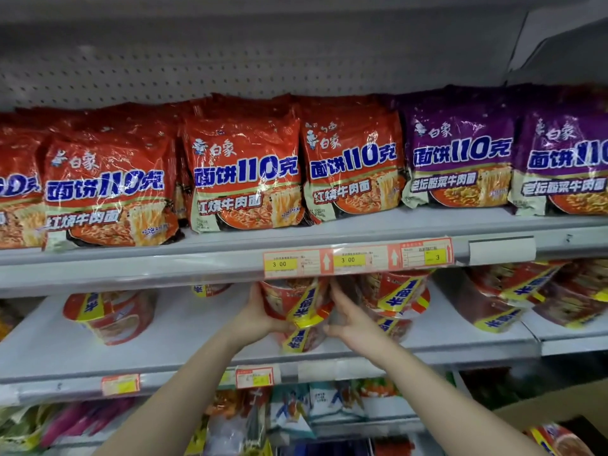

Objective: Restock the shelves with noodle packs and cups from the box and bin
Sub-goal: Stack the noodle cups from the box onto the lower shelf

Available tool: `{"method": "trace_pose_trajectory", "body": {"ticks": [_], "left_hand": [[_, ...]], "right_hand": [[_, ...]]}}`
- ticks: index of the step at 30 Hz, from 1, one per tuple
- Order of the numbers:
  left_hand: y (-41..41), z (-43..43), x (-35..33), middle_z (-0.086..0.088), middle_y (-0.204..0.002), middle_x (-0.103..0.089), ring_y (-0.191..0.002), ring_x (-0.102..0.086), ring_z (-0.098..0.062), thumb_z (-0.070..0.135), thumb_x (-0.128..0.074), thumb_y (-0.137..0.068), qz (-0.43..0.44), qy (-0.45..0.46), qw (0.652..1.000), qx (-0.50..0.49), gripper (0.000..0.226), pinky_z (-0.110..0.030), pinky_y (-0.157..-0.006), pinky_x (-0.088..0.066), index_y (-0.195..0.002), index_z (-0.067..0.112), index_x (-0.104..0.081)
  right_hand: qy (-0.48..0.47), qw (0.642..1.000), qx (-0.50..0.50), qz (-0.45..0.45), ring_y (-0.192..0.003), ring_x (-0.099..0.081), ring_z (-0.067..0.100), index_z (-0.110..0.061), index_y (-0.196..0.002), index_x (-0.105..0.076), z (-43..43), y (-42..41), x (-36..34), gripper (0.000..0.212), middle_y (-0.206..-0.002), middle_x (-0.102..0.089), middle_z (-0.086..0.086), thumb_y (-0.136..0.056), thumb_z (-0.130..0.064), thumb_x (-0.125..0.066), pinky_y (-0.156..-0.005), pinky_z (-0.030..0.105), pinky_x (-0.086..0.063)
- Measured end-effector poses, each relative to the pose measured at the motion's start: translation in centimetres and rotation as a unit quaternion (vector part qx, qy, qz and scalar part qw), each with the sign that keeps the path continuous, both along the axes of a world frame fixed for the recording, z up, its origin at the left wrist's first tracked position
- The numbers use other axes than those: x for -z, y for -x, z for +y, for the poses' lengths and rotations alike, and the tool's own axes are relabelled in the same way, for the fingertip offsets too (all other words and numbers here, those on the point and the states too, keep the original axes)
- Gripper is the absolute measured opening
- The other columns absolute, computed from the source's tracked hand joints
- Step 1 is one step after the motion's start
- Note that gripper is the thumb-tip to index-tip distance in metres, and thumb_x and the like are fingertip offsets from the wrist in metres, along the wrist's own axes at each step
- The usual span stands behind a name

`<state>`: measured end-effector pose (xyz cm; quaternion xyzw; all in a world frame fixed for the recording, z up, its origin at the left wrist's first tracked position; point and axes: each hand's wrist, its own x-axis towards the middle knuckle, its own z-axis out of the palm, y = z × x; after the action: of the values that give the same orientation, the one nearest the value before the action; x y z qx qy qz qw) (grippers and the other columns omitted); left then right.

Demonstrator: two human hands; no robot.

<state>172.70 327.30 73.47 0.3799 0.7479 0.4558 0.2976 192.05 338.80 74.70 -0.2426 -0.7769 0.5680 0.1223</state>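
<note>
Hands, left hand (260,315) and right hand (348,320), clasp either side of a shrink-wrapped cup pack (296,307) on the middle shelf (197,337); likely light, crushable, slick film, best held by its flanks.

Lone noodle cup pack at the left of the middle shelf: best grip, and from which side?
The lone cup pack lies tipped on its side near the shelf's front, with bare shelf either side. Probably come from the front and clasp its round sides between both palms, as the hands do on the centre pack; the film wrap looks slippery.
</note>
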Motion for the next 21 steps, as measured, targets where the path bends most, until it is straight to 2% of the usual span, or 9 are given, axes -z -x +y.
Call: {"method": "trace_pose_trajectory", "body": {"ticks": [3,6,10,12,14,15,18,19,21], "left_hand": [[-1.0,-0.4,0.0,0.004,-0.138,-0.046,-0.128,-0.05,-0.018,0.025,-0.098,-0.046,0.02,0.019,1.0,-0.012,0.135,-0.035,-0.102,-0.049,-0.139,0.038,-0.002],[-3.0,-1.4,0.7,-0.005,-0.155,-0.026,-0.141,-0.034,-0.027,0.023,-0.097,-0.055,-0.029,0.057,0.995,-0.081,0.146,-0.041,-0.114,-0.034,-0.153,0.018,0.011],[-6.3,-4.0,3.6,-0.018,-0.152,-0.03,-0.132,-0.043,-0.031,0.019,-0.092,-0.067,-0.074,0.105,0.984,-0.12,0.125,-0.035,-0.102,-0.042,-0.153,0.009,-0.001],[-7.6,-5.4,5.1,-0.018,-0.137,-0.046,-0.108,-0.056,-0.023,0.015,-0.088,-0.072,-0.062,0.123,0.985,-0.099,0.106,-0.022,-0.081,-0.049,-0.146,0.006,-0.012],[-8.7,-6.5,6.4,-0.012,-0.116,-0.059,-0.086,-0.06,-0.012,0.012,-0.084,-0.076,-0.052,0.14,0.987,-0.065,0.08,-0.013,-0.06,-0.049,-0.132,0.008,-0.026],[-9.2,-6.9,7.1,-0.009,-0.112,-0.062,-0.083,-0.062,-0.01,0.014,-0.083,-0.077,-0.045,0.149,0.986,-0.051,0.073,-0.016,-0.062,-0.052,-0.128,0.009,-0.032],[-11.9,-6.6,8.2,-0.005,-0.117,-0.061,-0.101,-0.064,-0.017,0.028,-0.084,-0.074,-0.033,0.179,0.983,0.026,0.067,-0.037,-0.09,-0.055,-0.125,0.015,-0.042],[-13.1,-6.2,8.4,-0.004,-0.116,-0.06,-0.105,-0.062,-0.019,0.03,-0.082,-0.076,-0.038,0.19,0.98,0.052,0.065,-0.035,-0.092,-0.052,-0.125,0.017,-0.043],[-15.9,-5.2,8.7,0.0,-0.107,-0.062,-0.097,-0.062,-0.016,0.028,-0.08,-0.081,-0.047,0.206,0.972,0.102,0.056,-0.025,-0.083,-0.05,-0.124,0.018,-0.046]], "right_hand": [[-0.009,1.0,0.009,0.0,-0.128,-0.027,-0.011,-0.046,-0.137,-0.003,-1.1,-0.6,0.1,0.089,-0.12,-0.024,-0.046,-0.089,-0.001,-0.063,-0.085,-0.008,-0.027],[-0.008,1.0,0.019,-0.002,-0.128,-0.027,-0.011,-0.033,-0.15,-0.003,-2.1,-1.7,1.1,0.093,-0.125,-0.02,-0.043,-0.089,-0.006,-0.067,-0.087,-0.007,-0.026],[0.027,0.998,0.045,-0.04,-0.147,-0.022,0.015,-0.028,-0.156,-0.007,-3.5,-4.2,3.1,0.091,-0.16,-0.015,-0.011,-0.09,-0.02,-0.07,-0.106,0.023,-0.034],[0.036,0.996,0.059,-0.051,-0.147,-0.023,0.018,-0.027,-0.156,-0.011,-4.3,-6.0,3.9,0.087,-0.162,-0.017,-0.003,-0.091,-0.019,-0.068,-0.107,0.03,-0.04],[0.05,0.993,0.088,-0.053,-0.147,-0.025,0.018,-0.023,-0.156,-0.015,-5.4,-8.0,4.5,0.086,-0.161,-0.021,-0.002,-0.09,-0.016,-0.069,-0.104,0.028,-0.043],[0.057,0.992,0.102,-0.053,-0.146,-0.026,0.018,-0.02,-0.156,-0.016,-5.9,-9.2,4.9,0.085,-0.16,-0.023,0.0,-0.09,-0.014,-0.069,-0.103,0.023,-0.04],[0.082,0.985,0.142,-0.053,-0.139,-0.031,0.013,-0.014,-0.155,-0.018,-7.2,-13.8,6.6,0.083,-0.158,-0.027,0.002,-0.09,-0.012,-0.069,-0.105,0.019,-0.033],[0.099,0.98,0.16,-0.056,-0.139,-0.031,0.014,-0.015,-0.155,-0.018,-7.5,-15.5,7.4,0.084,-0.157,-0.027,0.002,-0.09,-0.014,-0.07,-0.106,0.022,-0.035],[0.137,0.967,0.205,-0.061,-0.143,-0.03,0.02,-0.014,-0.155,-0.019,-8.2,-19.0,8.6,0.084,-0.155,-0.027,0.001,-0.088,-0.014,-0.071,-0.101,0.023,-0.042]]}}
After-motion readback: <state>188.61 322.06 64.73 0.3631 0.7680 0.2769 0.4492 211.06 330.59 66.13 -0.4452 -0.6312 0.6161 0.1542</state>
